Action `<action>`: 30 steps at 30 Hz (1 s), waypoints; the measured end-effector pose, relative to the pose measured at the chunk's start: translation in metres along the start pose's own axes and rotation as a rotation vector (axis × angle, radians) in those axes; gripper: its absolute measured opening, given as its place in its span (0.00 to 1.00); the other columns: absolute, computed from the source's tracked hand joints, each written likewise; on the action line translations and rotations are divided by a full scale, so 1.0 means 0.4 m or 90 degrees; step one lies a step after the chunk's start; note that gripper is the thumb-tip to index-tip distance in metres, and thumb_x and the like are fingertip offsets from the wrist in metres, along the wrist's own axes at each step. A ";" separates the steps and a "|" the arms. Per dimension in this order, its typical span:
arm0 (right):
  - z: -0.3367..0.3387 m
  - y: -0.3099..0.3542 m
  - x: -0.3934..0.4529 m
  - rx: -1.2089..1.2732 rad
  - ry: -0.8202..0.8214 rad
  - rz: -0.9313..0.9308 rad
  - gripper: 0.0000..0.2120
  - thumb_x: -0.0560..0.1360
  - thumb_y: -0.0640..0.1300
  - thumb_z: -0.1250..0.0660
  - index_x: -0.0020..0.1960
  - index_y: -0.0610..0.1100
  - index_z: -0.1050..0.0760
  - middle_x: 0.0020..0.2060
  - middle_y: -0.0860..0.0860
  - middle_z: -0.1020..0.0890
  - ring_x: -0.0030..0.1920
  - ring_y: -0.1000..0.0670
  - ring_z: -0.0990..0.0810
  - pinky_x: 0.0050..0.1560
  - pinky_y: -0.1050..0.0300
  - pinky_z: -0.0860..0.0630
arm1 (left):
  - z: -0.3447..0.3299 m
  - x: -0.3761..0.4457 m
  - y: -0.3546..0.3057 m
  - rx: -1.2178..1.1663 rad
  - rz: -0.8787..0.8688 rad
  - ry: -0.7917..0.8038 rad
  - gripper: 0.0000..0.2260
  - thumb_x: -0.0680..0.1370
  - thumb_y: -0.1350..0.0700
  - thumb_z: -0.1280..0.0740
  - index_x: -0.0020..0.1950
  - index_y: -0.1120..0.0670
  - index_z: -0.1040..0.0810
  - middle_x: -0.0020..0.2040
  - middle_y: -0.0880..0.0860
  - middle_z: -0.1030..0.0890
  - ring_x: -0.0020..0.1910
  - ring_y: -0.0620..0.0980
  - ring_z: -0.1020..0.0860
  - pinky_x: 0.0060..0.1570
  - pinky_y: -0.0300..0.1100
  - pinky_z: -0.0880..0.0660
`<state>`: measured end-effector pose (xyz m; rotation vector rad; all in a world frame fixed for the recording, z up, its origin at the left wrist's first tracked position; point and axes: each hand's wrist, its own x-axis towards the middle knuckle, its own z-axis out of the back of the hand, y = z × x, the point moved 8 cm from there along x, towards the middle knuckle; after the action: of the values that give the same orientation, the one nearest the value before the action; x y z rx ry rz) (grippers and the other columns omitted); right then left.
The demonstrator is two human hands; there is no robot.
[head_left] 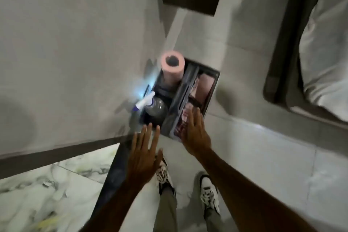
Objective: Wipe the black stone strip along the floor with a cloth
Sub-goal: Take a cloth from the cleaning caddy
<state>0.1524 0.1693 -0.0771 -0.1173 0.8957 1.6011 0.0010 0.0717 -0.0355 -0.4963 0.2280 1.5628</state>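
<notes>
The black stone strip [113, 173] runs along the floor from the wall's foot toward me, between the marbled tile and the plain tile. My left hand [145, 154] hovers over its far end, fingers spread, holding nothing. My right hand [194, 132] reaches, open and empty, over the near edge of a dark caddy [212, 92] standing on the floor against the wall. Pinkish folded cloths [205, 84] lie in the caddy's right compartment, partly hidden by my right hand.
A pink paper roll [172, 66] and a spray bottle [150, 103] with a white nozzle stand in the caddy's left side. The wall [66, 52] rises at left with a dark skirting [56, 156]. A bed [320, 43] sits at right. My shoes [207, 192] are below.
</notes>
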 end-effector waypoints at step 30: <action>-0.190 -0.083 0.140 -0.080 -0.076 -0.050 0.34 0.81 0.41 0.26 0.82 0.43 0.36 0.85 0.42 0.36 0.78 0.35 0.26 0.70 0.36 0.17 | -0.342 0.128 0.122 -0.016 0.015 -0.140 0.33 0.88 0.40 0.45 0.89 0.56 0.47 0.89 0.62 0.46 0.89 0.61 0.49 0.88 0.61 0.53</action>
<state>0.1367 0.1674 -0.1758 -0.1423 0.6906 1.5743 -0.0231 0.0543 -0.1867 -0.3390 0.0454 1.6310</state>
